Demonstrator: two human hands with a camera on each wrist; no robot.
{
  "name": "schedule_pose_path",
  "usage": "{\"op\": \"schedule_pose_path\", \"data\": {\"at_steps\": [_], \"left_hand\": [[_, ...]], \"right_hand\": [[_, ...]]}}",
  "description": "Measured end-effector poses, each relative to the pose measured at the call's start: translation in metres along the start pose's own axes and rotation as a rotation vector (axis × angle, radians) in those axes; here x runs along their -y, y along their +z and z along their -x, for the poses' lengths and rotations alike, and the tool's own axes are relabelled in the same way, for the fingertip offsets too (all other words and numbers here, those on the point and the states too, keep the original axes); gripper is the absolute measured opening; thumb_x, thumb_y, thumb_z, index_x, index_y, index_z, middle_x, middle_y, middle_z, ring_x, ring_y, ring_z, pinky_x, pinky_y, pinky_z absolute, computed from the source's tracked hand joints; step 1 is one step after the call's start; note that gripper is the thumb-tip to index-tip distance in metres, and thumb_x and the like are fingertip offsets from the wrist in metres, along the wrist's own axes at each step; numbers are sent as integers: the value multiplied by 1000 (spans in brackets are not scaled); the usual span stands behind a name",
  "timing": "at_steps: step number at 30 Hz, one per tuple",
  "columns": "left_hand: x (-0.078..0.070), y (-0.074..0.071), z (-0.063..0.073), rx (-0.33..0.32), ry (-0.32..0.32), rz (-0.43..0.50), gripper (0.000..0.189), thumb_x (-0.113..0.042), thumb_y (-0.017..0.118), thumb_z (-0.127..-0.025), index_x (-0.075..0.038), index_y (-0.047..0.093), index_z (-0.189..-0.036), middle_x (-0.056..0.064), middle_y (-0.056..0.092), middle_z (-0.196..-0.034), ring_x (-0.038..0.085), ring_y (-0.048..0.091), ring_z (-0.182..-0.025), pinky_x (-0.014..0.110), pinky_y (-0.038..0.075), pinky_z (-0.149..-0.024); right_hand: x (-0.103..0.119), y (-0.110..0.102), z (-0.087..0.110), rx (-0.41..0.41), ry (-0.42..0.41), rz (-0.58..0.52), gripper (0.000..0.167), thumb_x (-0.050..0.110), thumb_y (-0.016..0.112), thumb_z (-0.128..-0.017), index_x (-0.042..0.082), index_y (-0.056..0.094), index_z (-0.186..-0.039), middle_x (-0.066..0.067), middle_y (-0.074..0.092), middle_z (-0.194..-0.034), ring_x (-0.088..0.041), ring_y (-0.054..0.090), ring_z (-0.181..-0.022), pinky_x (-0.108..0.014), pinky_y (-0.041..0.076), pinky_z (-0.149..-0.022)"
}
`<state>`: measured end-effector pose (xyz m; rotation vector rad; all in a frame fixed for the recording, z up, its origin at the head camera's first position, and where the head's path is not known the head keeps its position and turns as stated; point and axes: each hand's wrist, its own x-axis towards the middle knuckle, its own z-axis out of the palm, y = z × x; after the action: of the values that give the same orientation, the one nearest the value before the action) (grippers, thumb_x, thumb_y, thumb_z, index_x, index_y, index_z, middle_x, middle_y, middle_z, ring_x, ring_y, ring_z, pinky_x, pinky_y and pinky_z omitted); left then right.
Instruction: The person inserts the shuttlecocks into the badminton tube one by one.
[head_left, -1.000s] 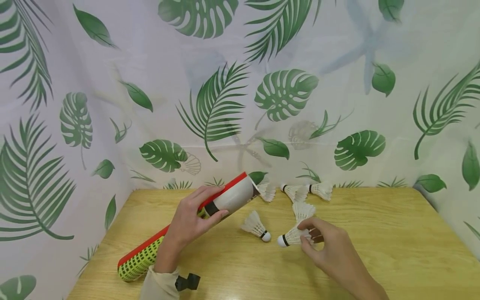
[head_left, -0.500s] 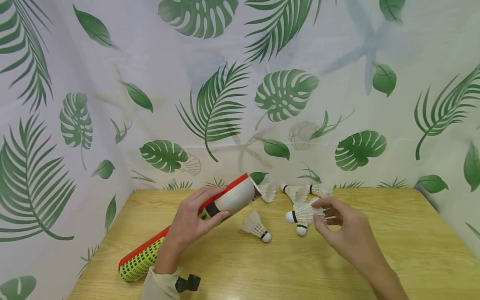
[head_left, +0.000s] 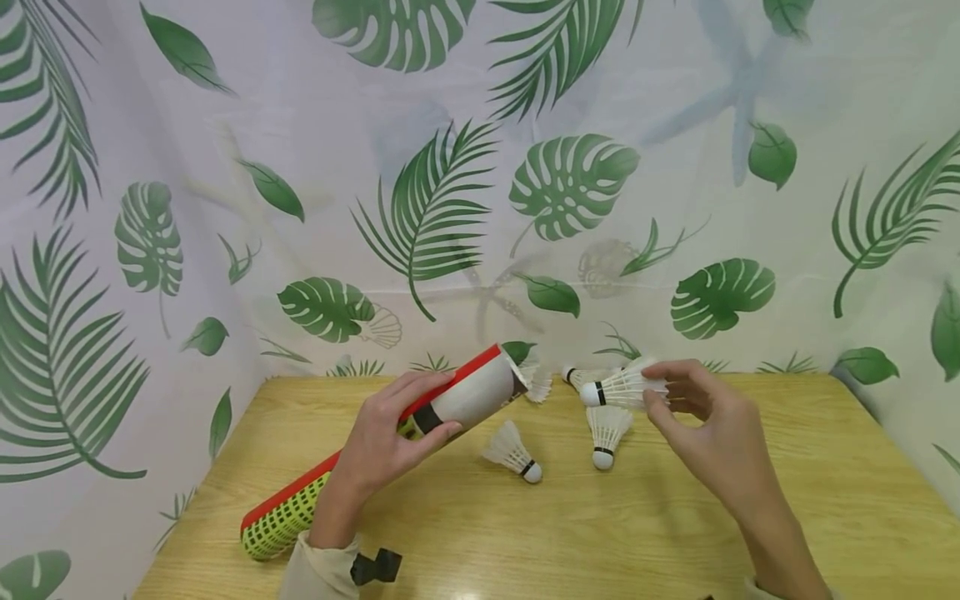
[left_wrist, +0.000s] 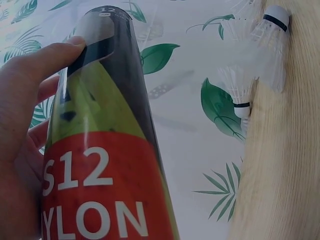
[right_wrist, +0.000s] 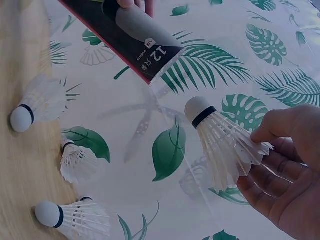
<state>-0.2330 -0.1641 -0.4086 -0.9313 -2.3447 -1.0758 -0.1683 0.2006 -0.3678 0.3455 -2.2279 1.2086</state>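
Note:
My left hand (head_left: 393, 433) grips a shuttlecock tube (head_left: 472, 392), red, grey and yellow-green, held aslant with its mouth up toward the right. In the left wrist view the tube (left_wrist: 105, 150) shows "S12" and "NYLON" lettering. My right hand (head_left: 712, 433) pinches a white shuttlecock (head_left: 622, 388) by its feathered skirt, its cork end pointing left toward the tube's mouth. The right wrist view shows that shuttlecock (right_wrist: 220, 140) between thumb and fingers, apart from the tube (right_wrist: 145, 45). The inside of the tube is hidden.
Loose shuttlecocks lie on the wooden table (head_left: 570, 542): one (head_left: 513, 454) below the tube's mouth, another (head_left: 607, 437) below my right hand, others (head_left: 537, 383) near the back edge. A leaf-patterned cloth (head_left: 450, 208) hangs behind the table and along its sides.
My right hand has lifted the shuttlecock up and slightly right from beside the one on the table, which now shows fully. The left hand and tube stay nearly still.

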Motion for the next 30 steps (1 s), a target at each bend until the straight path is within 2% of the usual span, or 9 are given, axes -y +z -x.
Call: {"op": "schedule_pose_path", "data": {"at_steps": [6, 11, 16, 20, 25, 30], "left_hand": [[-3, 1, -1, -2, -2, -1, 55, -34, 81, -90, -27, 63, -141, -4, 63, -133, 16, 64, -107, 33, 59, -76], [-9, 1, -2, 8, -3, 19, 55, -33, 81, -90, -27, 62, -142, -3, 62, -135, 17, 64, -109, 33, 59, -76], [-15, 1, -4, 14, 15, 45, 55, -32, 81, -91, -25, 62, -142, -2, 62, -136, 18, 64, -112, 33, 59, -77], [-19, 3, -4, 12, 37, 51, 55, -31, 81, -90, -24, 63, -141, -1, 62, -136, 19, 64, -113, 34, 59, -78], [-21, 7, -5, 20, 56, 52, 54, -32, 82, -89, -24, 64, -139, -1, 62, -136, 19, 63, -117, 36, 59, -84], [-23, 12, -5, 34, 55, 67, 52, -32, 83, -89, -23, 65, -137, -2, 63, -135, 18, 63, -117, 38, 58, -88]], "right_hand": [[0, 1, -5, -48, 36, -36, 25, -4, 71, -92, 4, 72, -116, -6, 70, -111, -2, 65, -91, -11, 51, -84], [-1, 4, -8, -121, 55, -94, 27, -6, 69, -93, 4, 72, -118, -4, 70, -112, -5, 66, -92, -12, 51, -84], [-3, 10, -10, -216, 9, -195, 28, -11, 68, -91, -3, 72, -117, -2, 71, -110, -8, 67, -88, -14, 52, -82], [-4, 19, -9, -260, -33, -276, 28, -15, 67, -90, -8, 71, -117, -5, 72, -110, -11, 67, -88, -17, 54, -81], [-3, 34, -6, -274, -72, -316, 30, -17, 66, -89, -8, 71, -117, -11, 72, -110, -11, 66, -88, -19, 54, -82], [0, 47, -3, -226, -83, -340, 30, -15, 66, -91, -6, 71, -118, -13, 72, -112, -12, 65, -89, -20, 54, -84]]}}
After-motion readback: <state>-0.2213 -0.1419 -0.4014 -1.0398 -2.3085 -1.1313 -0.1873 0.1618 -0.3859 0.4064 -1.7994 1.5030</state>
